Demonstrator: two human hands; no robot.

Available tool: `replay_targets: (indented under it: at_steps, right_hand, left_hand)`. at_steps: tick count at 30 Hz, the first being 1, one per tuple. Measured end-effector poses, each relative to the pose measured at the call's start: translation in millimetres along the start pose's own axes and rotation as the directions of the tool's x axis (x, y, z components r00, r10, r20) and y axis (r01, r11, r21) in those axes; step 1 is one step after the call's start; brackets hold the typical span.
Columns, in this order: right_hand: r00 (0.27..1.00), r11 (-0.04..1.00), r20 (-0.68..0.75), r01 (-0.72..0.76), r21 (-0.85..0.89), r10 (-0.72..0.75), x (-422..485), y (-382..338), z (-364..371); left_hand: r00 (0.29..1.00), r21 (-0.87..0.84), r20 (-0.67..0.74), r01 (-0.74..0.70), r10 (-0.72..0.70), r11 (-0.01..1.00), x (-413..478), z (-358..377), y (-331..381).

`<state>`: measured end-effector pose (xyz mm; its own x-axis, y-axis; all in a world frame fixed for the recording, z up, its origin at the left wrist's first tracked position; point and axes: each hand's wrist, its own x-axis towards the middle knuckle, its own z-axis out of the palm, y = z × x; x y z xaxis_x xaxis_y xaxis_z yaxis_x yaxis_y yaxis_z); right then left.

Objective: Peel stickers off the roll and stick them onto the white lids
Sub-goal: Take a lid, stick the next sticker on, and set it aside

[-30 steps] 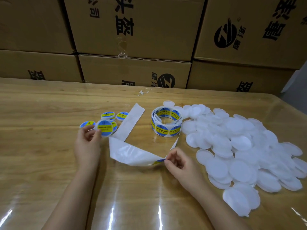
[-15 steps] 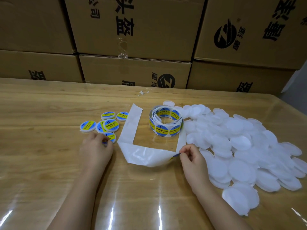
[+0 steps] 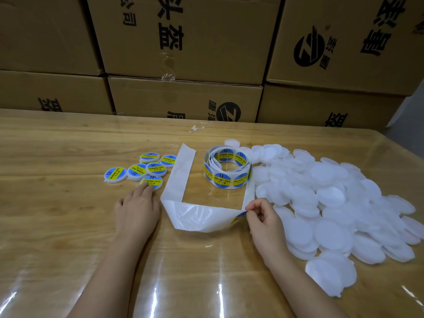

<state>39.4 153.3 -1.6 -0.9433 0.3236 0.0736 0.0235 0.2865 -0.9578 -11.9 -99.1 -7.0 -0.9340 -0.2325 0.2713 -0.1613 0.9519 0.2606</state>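
1. 6 labelled lids [image 3: 156, 169] sit clustered on the table [image 3: 57, 157]. The left hand [image 3: 137, 210] lies flat beside them with its fingers straight, and 1 fingertip touches the nearest lid.
2. The right hand [image 3: 263, 219] pinches the edge of a blue-and-yellow sticker [image 3: 238, 216] between thumb and forefinger, at the point where the loose backing strip [image 3: 197, 216] bends back toward the roll [image 3: 227, 166].
3. The roll stands between that cluster and the heap of bare white lids [image 3: 332, 203] (many overlapping) on the right.
4. Likely trouble: nothing anchors the strip, so a quick pull may drag the strip and roll along instead of freeing the sticker.
5. A peeled sticker held by 1 edge can curl and stick to itself or to a finger. It may also land off-centre or creased, since the lids overlap loosely and could shift under pressure.
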Motion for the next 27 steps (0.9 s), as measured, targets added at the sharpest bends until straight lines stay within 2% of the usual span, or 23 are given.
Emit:
replay_targets:
  at_steps: [2, 4, 5, 7, 8, 9, 11, 13, 15, 16, 17, 19, 21, 22, 25, 27]
  right_hand:
    - [1.000, 1.000, -0.003, 0.000, -0.010, 0.000, 0, 0, 0]
    - [1.000, 1.000, 0.000, 0.007, -0.024, -0.007, 0, 0, 0]
    - [1.000, 0.999, -0.003, 0.013, -0.034, -0.013, 0, 0, 1]
    - [0.999, 0.998, -0.026, 0.041, -0.055, -0.042, 0, 0, 1]
    - [0.997, 0.996, -0.048, 0.059, -0.060, -0.062, -1, -1, 1]
    - [0.994, 0.995, -0.073, 0.081, -0.065, -0.086, 0, -1, 1]
    - [0.984, 0.989, -0.124, 0.122, -0.084, -0.131, 0, -2, 0]
    - [0.976, 0.984, -0.156, 0.136, -0.114, -0.153, 1, -2, -1]
    - [0.964, 0.964, -0.159, 0.179, -0.195, -0.211, -1, -4, -1]
    - [0.945, 0.926, -0.166, 0.224, -0.303, -0.283, -3, -5, -1]
    - [0.915, 0.847, -0.160, 0.264, -0.462, -0.372, -4, -7, -2]
    - [0.861, 0.606, -0.096, 0.267, -0.750, -0.499, -7, -7, -3]
    - [0.884, 0.406, -0.031, 0.184, -0.895, -0.467, -11, -6, -4]
    - [0.915, 0.342, -0.007, 0.144, -0.929, -0.403, -13, -6, -5]
    - [0.982, 0.261, 0.005, 0.056, -0.964, -0.189, -11, -7, -9]
    - [0.992, 0.231, -0.001, 0.027, -0.973, -0.123, -7, -4, -11]
  left_hand:
    - [0.996, -0.121, -0.091, 0.004, -0.015, 0.993, 2, -5, 2]
    - [0.972, -0.367, -0.235, -0.088, -0.001, 0.926, 3, -11, 10]
    - [0.957, -0.513, -0.290, -0.168, 0.015, 0.842, 0, -16, 18]
    - [0.956, -0.749, -0.284, -0.273, 0.079, 0.604, -13, -28, 38]
    - [0.952, -0.799, -0.264, -0.305, 0.153, 0.519, -20, -32, 48]
    - [0.932, -0.802, -0.257, -0.353, 0.256, 0.481, -27, -33, 55]
    - [0.847, -0.717, -0.256, -0.489, 0.466, 0.496, -38, -29, 64]
    - [0.772, -0.604, -0.232, -0.591, 0.592, 0.535, -43, -21, 66]
    - [0.749, -0.546, -0.159, -0.609, 0.643, 0.575, -44, -13, 66]
    - [0.754, -0.546, -0.110, -0.590, 0.648, 0.594, -45, -10, 65]
    - [0.759, -0.554, -0.070, -0.569, 0.647, 0.608, -45, -7, 64]
    - [0.772, -0.580, -0.031, -0.531, 0.634, 0.618, -42, -2, 61]
    - [0.796, -0.619, -0.005, -0.478, 0.606, 0.623, -38, 0, 60]
    - [0.809, -0.642, 0.009, -0.446, 0.588, 0.624, -37, 0, 60]
    - [0.845, -0.688, 0.040, -0.364, 0.533, 0.628, -34, 2, 60]
    - [0.856, -0.692, 0.047, -0.345, 0.515, 0.635, -33, 3, 60]
